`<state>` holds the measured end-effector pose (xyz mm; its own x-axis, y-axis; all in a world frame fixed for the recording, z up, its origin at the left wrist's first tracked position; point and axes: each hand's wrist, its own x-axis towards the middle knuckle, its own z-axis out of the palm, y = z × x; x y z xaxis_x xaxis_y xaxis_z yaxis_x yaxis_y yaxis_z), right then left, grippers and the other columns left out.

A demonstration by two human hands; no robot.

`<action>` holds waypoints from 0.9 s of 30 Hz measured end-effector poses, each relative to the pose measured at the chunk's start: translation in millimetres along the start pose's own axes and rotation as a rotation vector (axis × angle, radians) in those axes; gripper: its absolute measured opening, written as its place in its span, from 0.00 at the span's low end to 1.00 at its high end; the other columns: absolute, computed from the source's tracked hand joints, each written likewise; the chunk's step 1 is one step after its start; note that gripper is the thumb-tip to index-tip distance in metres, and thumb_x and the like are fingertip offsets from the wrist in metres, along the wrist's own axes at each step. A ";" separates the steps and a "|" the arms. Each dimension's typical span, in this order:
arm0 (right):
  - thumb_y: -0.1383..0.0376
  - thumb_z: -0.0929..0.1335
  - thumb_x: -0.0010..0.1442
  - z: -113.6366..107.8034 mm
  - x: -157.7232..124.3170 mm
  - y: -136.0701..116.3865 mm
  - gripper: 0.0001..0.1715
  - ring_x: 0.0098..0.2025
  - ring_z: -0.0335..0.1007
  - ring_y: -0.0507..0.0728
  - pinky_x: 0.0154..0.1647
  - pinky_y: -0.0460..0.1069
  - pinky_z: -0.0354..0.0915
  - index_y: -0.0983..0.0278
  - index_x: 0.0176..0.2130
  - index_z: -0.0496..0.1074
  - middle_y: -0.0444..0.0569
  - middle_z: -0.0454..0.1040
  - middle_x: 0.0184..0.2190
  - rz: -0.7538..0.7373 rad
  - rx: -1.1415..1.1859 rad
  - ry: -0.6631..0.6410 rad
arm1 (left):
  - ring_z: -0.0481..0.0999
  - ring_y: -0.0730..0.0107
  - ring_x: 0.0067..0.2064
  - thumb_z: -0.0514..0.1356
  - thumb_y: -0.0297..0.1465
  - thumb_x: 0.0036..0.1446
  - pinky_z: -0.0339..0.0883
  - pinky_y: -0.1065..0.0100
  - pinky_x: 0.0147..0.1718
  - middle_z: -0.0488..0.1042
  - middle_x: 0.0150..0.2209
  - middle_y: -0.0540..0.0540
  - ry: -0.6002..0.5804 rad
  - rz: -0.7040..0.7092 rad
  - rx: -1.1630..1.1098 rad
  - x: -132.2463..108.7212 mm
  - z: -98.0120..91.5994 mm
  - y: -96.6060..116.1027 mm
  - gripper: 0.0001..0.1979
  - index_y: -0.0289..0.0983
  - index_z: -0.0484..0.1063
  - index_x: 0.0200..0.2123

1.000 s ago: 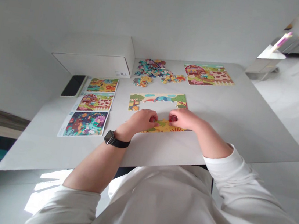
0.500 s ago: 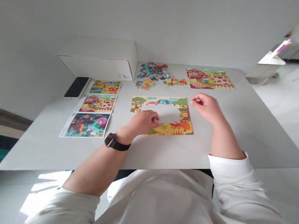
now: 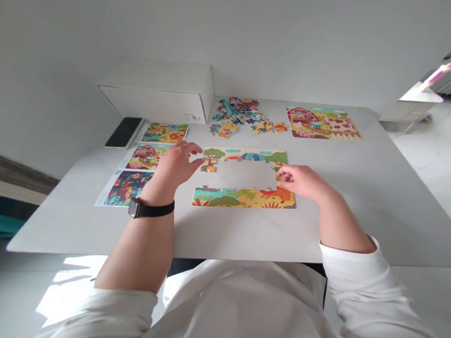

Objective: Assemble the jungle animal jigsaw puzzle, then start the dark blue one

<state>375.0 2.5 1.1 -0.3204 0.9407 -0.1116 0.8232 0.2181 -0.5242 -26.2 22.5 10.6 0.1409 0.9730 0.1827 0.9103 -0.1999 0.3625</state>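
Both hands shifted to the puzzle frame's ends, fingertips hiding its edges.

The table looks smooth and matt, pale grey. The half-built puzzle reads as printed cardboard with a slight sheen, like the loose pieces at its twelve o'clock. The picture sheets at nine o'clock look like glossy paper. The phone is glossy black, the box matt white card.
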 end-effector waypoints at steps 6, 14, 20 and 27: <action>0.64 0.77 0.60 5.2 0.7 -1.7 0.10 0.36 0.81 0.56 0.39 0.49 0.68 0.58 0.44 0.82 0.44 0.85 0.36 -0.031 -0.019 -0.033 | 0.81 0.49 0.56 0.66 0.38 0.65 0.72 0.55 0.60 0.81 0.56 0.39 -0.103 0.067 0.067 -0.1 10.0 -12.8 0.16 0.42 0.83 0.54; 0.63 0.77 0.61 12.7 4.5 -1.6 0.07 0.34 0.79 0.56 0.37 0.48 0.66 0.58 0.42 0.82 0.43 0.83 0.33 -0.038 -0.027 -0.020 | 0.81 0.48 0.56 0.65 0.36 0.67 0.73 0.55 0.60 0.81 0.57 0.37 -0.144 0.108 0.155 3.1 24.9 -12.9 0.20 0.42 0.83 0.60; 0.64 0.77 0.60 15.9 6.8 0.7 0.07 0.31 0.77 0.55 0.35 0.48 0.66 0.56 0.40 0.81 0.42 0.82 0.30 -0.059 0.016 -0.012 | 0.80 0.50 0.57 0.65 0.35 0.66 0.75 0.56 0.60 0.80 0.56 0.39 -0.125 0.080 0.128 2.2 26.7 -5.8 0.19 0.43 0.84 0.58; 0.60 0.74 0.62 8.7 8.4 8.3 0.09 0.33 0.78 0.55 0.39 0.50 0.70 0.57 0.43 0.82 0.45 0.83 0.34 -0.073 0.104 0.118 | 0.82 0.55 0.54 0.62 0.35 0.69 0.75 0.59 0.59 0.82 0.55 0.40 -0.016 0.091 -0.061 -1.1 22.4 18.9 0.16 0.40 0.84 0.54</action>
<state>375.1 10.0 -11.6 -0.3152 0.9486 0.0271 0.7450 0.2650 -0.6122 -0.5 20.2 -3.2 0.2284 0.9523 0.2026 0.8684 -0.2934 0.3999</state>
